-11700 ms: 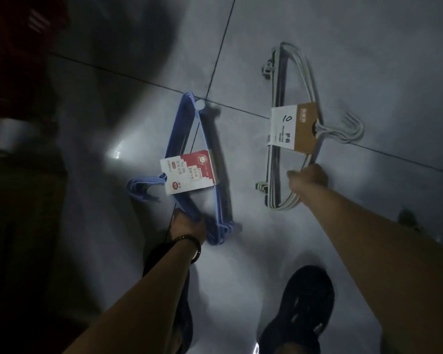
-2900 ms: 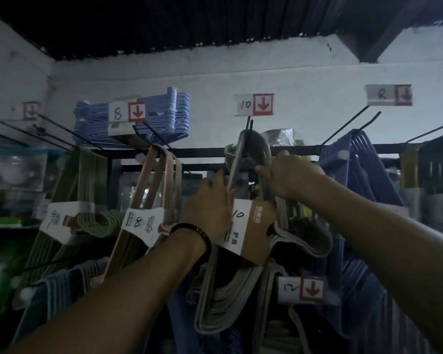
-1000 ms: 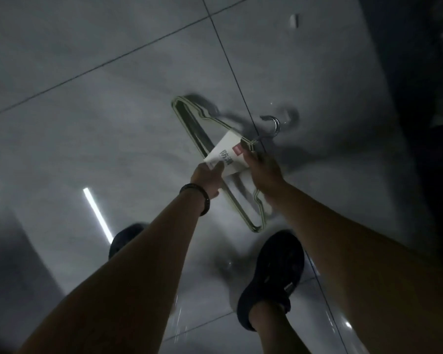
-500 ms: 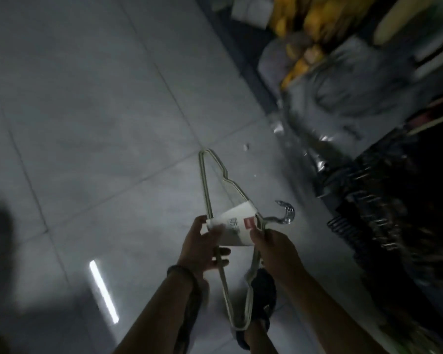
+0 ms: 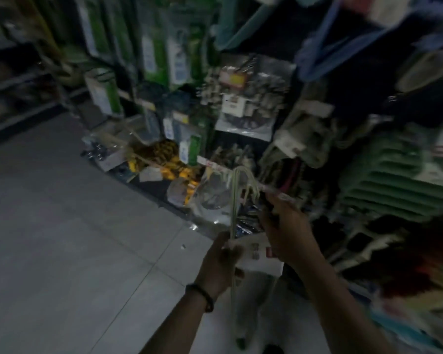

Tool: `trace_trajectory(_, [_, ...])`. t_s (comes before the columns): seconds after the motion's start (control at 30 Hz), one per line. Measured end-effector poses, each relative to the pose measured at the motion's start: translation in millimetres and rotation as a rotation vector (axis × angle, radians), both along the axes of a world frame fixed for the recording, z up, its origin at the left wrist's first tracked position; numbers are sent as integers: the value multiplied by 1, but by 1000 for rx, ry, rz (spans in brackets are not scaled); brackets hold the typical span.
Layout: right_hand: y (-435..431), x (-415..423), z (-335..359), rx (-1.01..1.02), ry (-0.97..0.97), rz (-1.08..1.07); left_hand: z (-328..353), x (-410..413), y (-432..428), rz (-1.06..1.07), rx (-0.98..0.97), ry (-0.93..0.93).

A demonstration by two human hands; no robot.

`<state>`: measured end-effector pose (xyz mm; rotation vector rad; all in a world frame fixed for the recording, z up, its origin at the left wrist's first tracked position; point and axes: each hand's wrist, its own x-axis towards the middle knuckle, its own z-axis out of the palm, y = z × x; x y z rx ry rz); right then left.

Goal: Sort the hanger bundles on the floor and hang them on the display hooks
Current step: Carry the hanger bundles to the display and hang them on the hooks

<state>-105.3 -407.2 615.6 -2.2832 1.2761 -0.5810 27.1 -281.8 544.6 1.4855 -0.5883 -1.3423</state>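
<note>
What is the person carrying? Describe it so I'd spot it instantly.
Before the crowded shelves, above the grey floor, the left hand and right hand hold a hanger bundle. Unlike everything shelved behind, it is a thin pale-green outline wearing a white label with a red square.

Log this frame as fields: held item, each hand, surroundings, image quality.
held item: hanger bundle, pale green, with a white label, off the floor
left hand: grips the bundle beside the label
right hand: grips the bundle's right side; detail blurred
floor: grey tiles
surroundings: packaged goods, green hanger stack at right
hung yet: no
image quality: dim, motion-blurred
</note>
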Motion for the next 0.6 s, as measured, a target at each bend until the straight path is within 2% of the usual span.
trace_trajectory(0.07, [0, -28, 39, 38, -66, -82, 41, -31, -11, -68, -61, 26])
trace_trajectory(0.17, [-1, -86, 92, -39, -150, -214, 98, -85, -28, -181, -148, 32])
trace_trajectory(0.3, [-12, -182, 146, -99, -244, -363, 159, -166, -55, -375, -273, -201])
trace_trajectory(0.43, [-24, -292, 183, -127, -207, -507, 213, -253, -96, -605, -336, -468])
trace_trajectory(0.53, [-27, -378, 200, -207, -136, -600, 246, -331, -132, -617, -403, -595])
trace_trajectory(0.6, [-26, -430, 207, -283, -104, -644, 269, -382, -150, -598, -498, -605])
